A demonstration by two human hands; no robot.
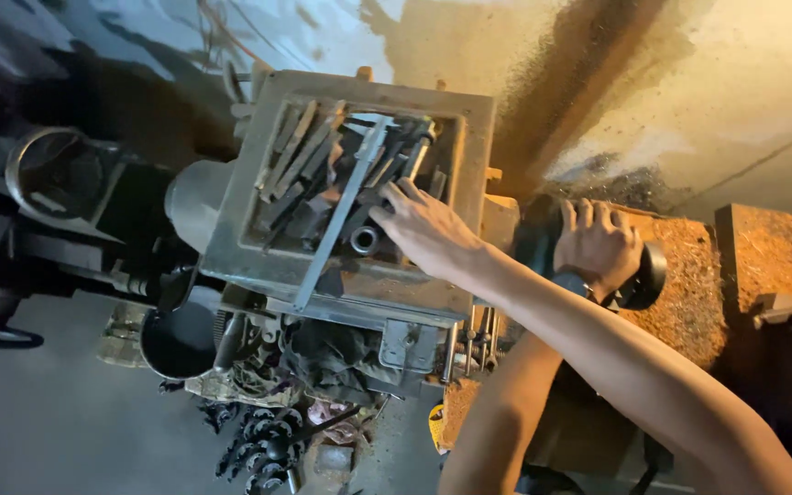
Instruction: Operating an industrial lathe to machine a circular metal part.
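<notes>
The fingers (394, 203) of one hand (428, 231) are stretched flat and spread, their tips resting among the metal bars and tool bits (323, 165) that lie heaped in a square metal tray (474, 137); nothing is pinched between them. Which of the person's hands this is I cannot tell, as the two forearms cross. A short dark ring-shaped socket (364, 240) sits just at nine o'clock of that palm, and a long flat steel strip (341, 215) runs slantwise across the tray. At three o'clock, near by, the other hand (600, 246) is curled tight round a dark round handwheel (639, 275) on the machine. Rust-coloured shavings (689, 284) coat the machine body there. At seven o'clock of the tray stands a black round can (176, 341), and lower, at six o'clock, dark gears (263, 440) lie piled.
</notes>
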